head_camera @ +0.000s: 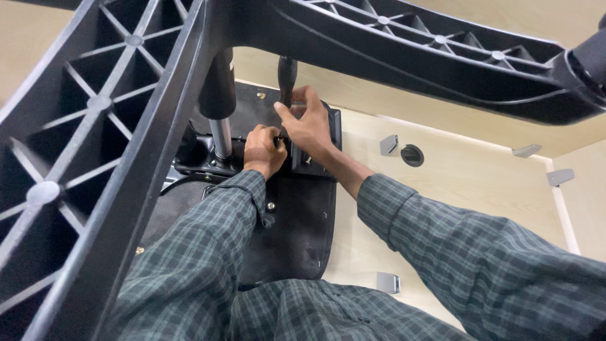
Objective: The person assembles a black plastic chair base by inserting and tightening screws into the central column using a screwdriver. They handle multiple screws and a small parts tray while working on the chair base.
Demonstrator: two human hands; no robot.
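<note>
Beneath an upturned chair base (126,126), the right hand (307,126) grasps a black tool handle (287,76); the left hand (264,151) is clenched just beside it on the seat mechanism (315,161).

I'm looking down into what reads as a furniture assembly workshop: an office chair lies upturned, its black ribbed plastic star base (95,145) filling my view and the chrome gas-lift column (221,136) running into the seat's underside. Underneath is a pale wood-laminate panel (467,183) with grey metal brackets (389,144) and a round black cable grommet (412,155).
</note>
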